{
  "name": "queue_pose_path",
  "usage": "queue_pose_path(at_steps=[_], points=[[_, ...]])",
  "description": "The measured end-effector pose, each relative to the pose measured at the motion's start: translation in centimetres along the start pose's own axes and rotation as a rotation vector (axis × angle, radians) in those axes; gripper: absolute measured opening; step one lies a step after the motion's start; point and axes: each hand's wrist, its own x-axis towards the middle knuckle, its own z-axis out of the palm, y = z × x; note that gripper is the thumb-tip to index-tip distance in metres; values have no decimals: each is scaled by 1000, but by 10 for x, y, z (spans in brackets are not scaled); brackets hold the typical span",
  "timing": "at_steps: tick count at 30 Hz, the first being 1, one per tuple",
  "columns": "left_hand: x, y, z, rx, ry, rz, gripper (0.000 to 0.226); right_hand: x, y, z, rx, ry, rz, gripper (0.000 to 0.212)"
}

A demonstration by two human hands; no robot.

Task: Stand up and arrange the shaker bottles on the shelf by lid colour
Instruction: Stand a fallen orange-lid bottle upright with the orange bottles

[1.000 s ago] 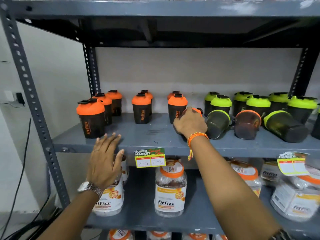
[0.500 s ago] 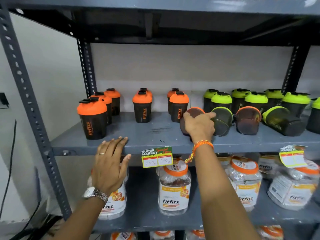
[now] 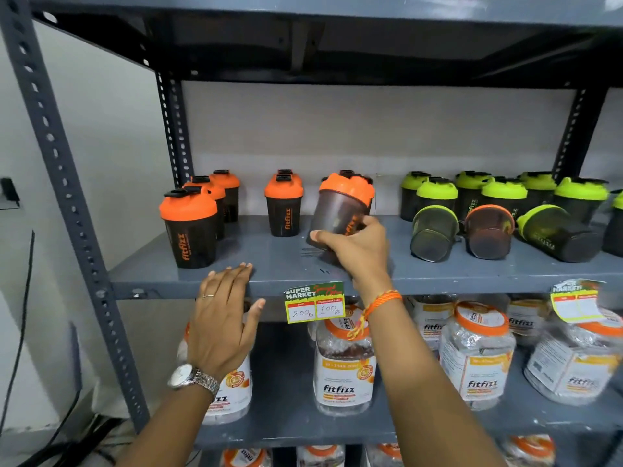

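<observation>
Grey steel makes up the shelf, its slotted uprights framing two loaded tiers. On the tier below stand clear fitfizz jars with orange lids, the biggest items in view. On the middle tier, upright orange-lidded shakers occupy the left half in loose rows, and upright green-lidded shakers crowd the back right. In front of the green group three shakers lie on their sides, bases toward the camera: a green-lidded one, an orange-lidded one just beside it, and another green-lidded one farther right.

The right hand holds an orange-lidded shaker near mid-shelf, tilted with its lid up and leaning right; whether its base touches the shelf cannot be told. The fingers wrap the lower body, thumb on the near side. The left hand rests on the shelf's front edge, palm down, fingers spread and holding nothing, fingertips on the board near the front-left shaker.

A green and yellow price tag hangs from the edge between the wrists, and a second tag hangs at far right. A metal watch sits on the left wrist, an orange thread band on the right.
</observation>
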Motion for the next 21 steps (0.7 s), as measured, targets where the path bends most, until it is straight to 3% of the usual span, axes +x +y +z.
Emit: queue_pose_path(at_steps=[4,10,21], points=[[0,2,0,-11,1,-18,54,-10,-9,21,-248,0,-181,80],[-1,3,-3,-18,3,-3,51,-13,-10,53,-528,-60,-246,84],[0,2,-3,-13,12,-2,52,-16,-11,77,-571,-63,-210,96]])
